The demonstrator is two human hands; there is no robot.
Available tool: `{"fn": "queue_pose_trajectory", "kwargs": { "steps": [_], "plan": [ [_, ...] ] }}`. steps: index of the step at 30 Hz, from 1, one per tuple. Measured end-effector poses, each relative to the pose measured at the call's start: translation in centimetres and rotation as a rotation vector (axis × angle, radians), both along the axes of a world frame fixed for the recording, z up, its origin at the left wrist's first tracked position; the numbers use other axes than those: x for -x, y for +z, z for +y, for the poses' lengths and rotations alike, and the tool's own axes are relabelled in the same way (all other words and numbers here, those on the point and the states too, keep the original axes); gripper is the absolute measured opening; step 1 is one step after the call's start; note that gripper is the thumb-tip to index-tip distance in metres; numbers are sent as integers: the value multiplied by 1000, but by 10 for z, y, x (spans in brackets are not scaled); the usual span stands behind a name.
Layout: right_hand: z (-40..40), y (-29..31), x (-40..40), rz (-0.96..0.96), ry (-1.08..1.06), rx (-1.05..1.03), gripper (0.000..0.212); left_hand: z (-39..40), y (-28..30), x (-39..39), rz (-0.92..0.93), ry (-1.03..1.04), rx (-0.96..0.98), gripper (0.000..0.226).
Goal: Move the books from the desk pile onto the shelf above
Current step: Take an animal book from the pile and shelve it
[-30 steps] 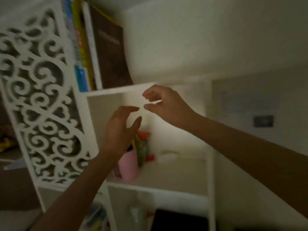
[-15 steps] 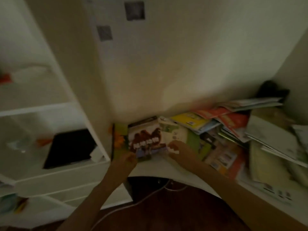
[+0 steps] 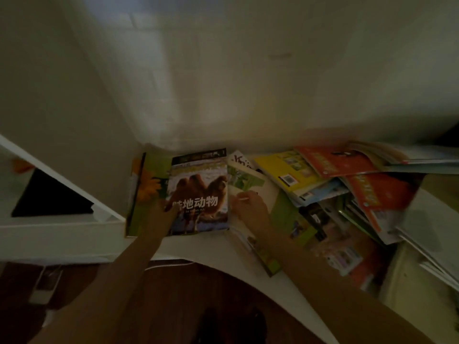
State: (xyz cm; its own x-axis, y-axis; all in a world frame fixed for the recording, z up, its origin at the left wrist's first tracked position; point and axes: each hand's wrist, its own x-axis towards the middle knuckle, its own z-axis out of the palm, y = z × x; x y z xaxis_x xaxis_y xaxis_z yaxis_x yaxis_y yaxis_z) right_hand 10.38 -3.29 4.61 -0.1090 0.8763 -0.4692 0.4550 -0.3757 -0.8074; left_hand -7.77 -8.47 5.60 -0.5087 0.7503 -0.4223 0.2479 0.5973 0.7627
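The camel book (image 3: 198, 192) lies face up on a green flower book (image 3: 146, 189) at the left end of the white desk (image 3: 293, 284). My left hand (image 3: 162, 218) rests with its fingers on the camel cover's lower left corner. My right hand (image 3: 250, 209) curls its fingers at that book's right edge, over a white and green book (image 3: 250, 181). To the right sprawls a loose pile of books (image 3: 347, 194) in yellow, red and green. The shelf above is out of view.
A white shelf unit (image 3: 62, 229) stands left of the desk, with a black object (image 3: 49, 197) in one compartment. The wall rises directly behind the books. Dark floor with a cable (image 3: 169, 264) lies below the desk's curved front edge.
The view swung from the upper shelf down to the desk. Both hands dropped from the shelf opening to the camel book, and the view has since drawn closer to it.
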Motion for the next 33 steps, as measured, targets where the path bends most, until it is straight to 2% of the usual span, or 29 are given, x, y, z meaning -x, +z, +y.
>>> {"fn": "queue_pose_trajectory", "kwargs": {
  "steps": [3, 5, 6, 9, 12, 13, 14, 16, 19, 21, 23, 25, 28, 32, 33],
  "plan": [
    [8, -9, 26, -22, 36, -4, 22, 10, -5, 1, -98, 146, -7, 32],
    [13, -9, 31, -50, 6, -53, 25, 15, -12, 2, -139, 183, 9, 8],
    [16, -9, 29, -71, -2, -71, 27, 17, -17, 1, -171, 189, 41, 9],
    [27, -11, 4, -254, 89, -125, 38, 16, -51, -2, -275, 186, 144, 32],
    [39, -11, -23, -565, 283, -231, 43, 8, -42, -32, -368, 98, 155, 19],
    [43, -8, -27, -642, 359, -239, 46, 7, -44, -40, -394, 82, 132, 23],
    [48, -5, -28, -674, 420, -238, 49, 5, -40, -52, -423, 84, 93, 35],
    [60, 4, -27, -606, 488, -251, 58, 5, -40, -63, -457, 143, 60, 55],
    [81, 8, -19, -475, 541, -186, 77, 4, -44, -70, -550, 249, 54, 65],
    [87, 2, -13, -559, 582, -157, 89, 1, -46, -72, -637, 276, 27, 67],
    [85, -2, -11, -633, 570, -179, 93, -4, -45, -77, -772, 313, -26, 69],
    [78, -6, -11, -626, 523, -185, 92, -5, -46, -84, -865, 399, -50, 73],
    [52, -10, -20, -671, 437, -187, 79, -11, -49, -95, -957, 507, -98, 85],
    [2, -17, -40, -711, 290, -158, 73, -31, -53, -112, -990, 564, -48, 78],
    [-7, -17, -44, -708, 261, -144, 72, -36, -54, -116, -992, 573, -16, 86]
  ]
}}
